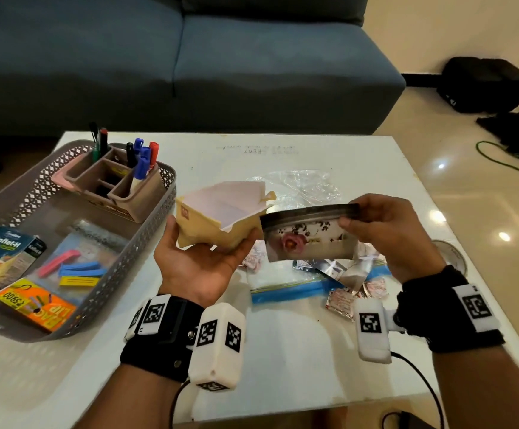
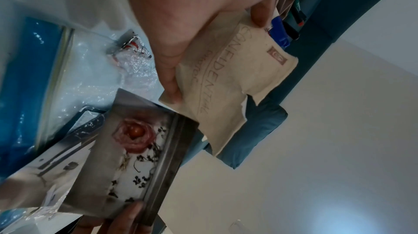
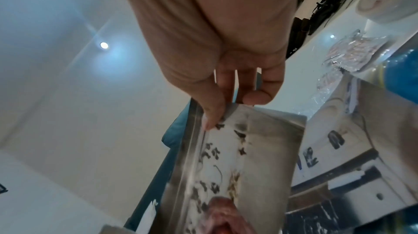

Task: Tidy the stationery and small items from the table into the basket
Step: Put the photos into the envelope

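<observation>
My left hand (image 1: pixel 204 246) grips a tan envelope (image 1: pixel 208 226) held open over the table, its white lining showing; the left wrist view shows the envelope (image 2: pixel 237 76) printed "CONFIDENTIAL". My right hand (image 1: pixel 375 224) pinches a glossy photo (image 1: pixel 310 239) of a pink flower by its right end, its left corner at the envelope's mouth. The same photo (image 3: pixel 237 166) hangs below my thumb and fingers in the right wrist view. The grey lattice basket (image 1: pixel 146 239) sits at the left on the white table (image 1: pixel 298 360).
Inside the basket stand a pen organiser (image 1: pixel 112 184) with markers, a medicine box (image 1: pixel 4 255), coloured clips (image 1: pixel 75 267) and an orange pack (image 1: pixel 35 305). Loose photos, foil sachets (image 1: pixel 341 301) and a blue-edged zip bag (image 1: pixel 283 289) lie under my hands. A blue sofa (image 1: pixel 190 57) stands behind.
</observation>
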